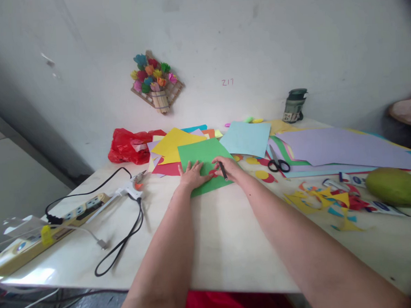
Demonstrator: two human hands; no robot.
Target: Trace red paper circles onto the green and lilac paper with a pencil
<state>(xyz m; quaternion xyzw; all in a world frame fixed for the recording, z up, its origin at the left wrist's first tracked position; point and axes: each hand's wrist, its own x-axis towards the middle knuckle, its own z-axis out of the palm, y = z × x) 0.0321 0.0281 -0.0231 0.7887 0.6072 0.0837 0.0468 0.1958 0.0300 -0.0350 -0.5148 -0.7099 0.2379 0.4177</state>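
Observation:
A green sheet of paper (pixel 203 149) lies on the table in front of me. My left hand (pixel 193 176) rests flat on it with the fingers spread, the thumb pointing at a small red paper disc (pixel 212 173). My right hand (pixel 229 167) grips a black pen (pixel 223 170), which slants over the green sheet beside the disc. Part of the disc is hidden by my fingers. Just right of the sheet lie yellow and red paper circles (pixel 261 174). Black-handled scissors (pixel 278 165) are farther right, with their blades pointing away from me.
Coloured sheets (pixel 177 144) and a red plastic bag (pixel 129 146) are at the back left. A glue gun (pixel 133 187) and power strip (pixel 81 211) with cords occupy the left. Paper scraps (pixel 318 198), tubes (pixel 384 207), a green fruit (pixel 396 187) and lavender paper (pixel 339 147) are right.

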